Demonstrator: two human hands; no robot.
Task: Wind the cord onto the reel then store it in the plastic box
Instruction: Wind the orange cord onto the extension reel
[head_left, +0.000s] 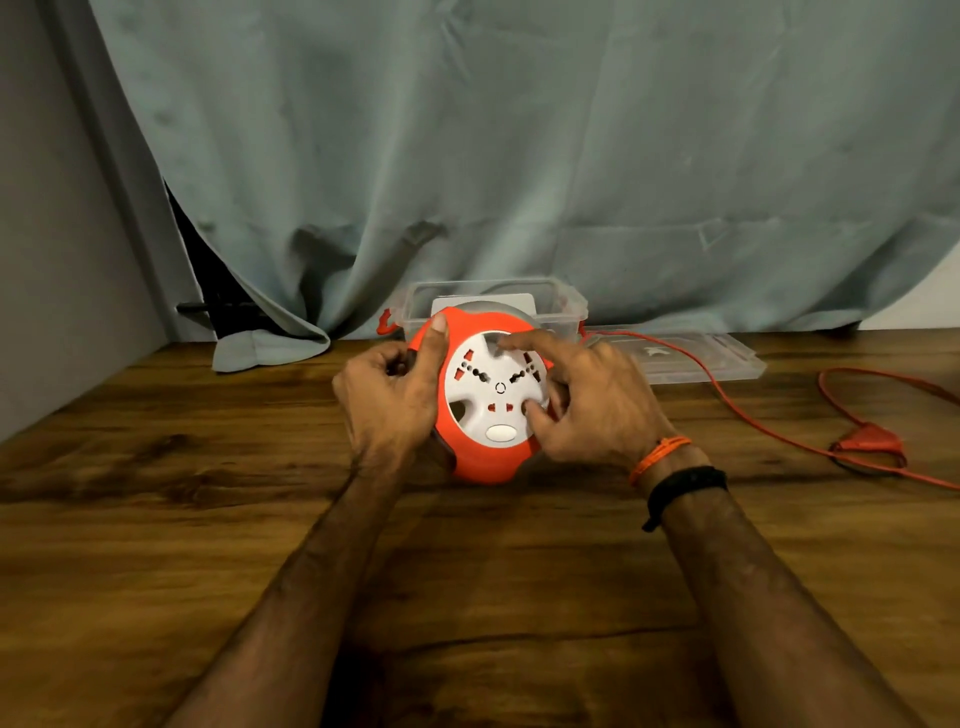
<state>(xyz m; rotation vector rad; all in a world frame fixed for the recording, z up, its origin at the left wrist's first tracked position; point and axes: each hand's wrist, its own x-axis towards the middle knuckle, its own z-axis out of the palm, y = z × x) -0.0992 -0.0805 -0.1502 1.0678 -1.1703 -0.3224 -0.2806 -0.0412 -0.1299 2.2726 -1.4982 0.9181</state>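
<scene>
The winding is only part done, by my reading. The reel (485, 400) stands on edge on the worktop (156, 519), and a long run of cord (727, 400) trails away to the right of the reel across the wood, looping near the plug (867, 446) far to the reel's right. How much cord is already wound inside the reel cannot be told. All that loose length has yet to go in, and after that the reel has yet to go into the box (566, 306), which stands open just behind the reel with its lid (727, 358) lying flat to the reel's right.

The left hand (387, 395) clasps the reel's left rim, thumb laid up over the orange shell and the other fingers curled around the back. The right hand (592, 400) rests on the white face, its fingers (519, 340) spread and hooked into the recesses of the hub, half open rather than clenched; it looks placed to turn the hub.

The reel is a rounded, glossy orange plastic shell with a white spoked socket face and an oval button low on it. The cord is thin, flexible and orange. The box and lid are clear, hard plastic with red clips. The worktop is dark, grained wood, and behind the box hangs a soft, creased grey-green curtain (519, 156).
</scene>
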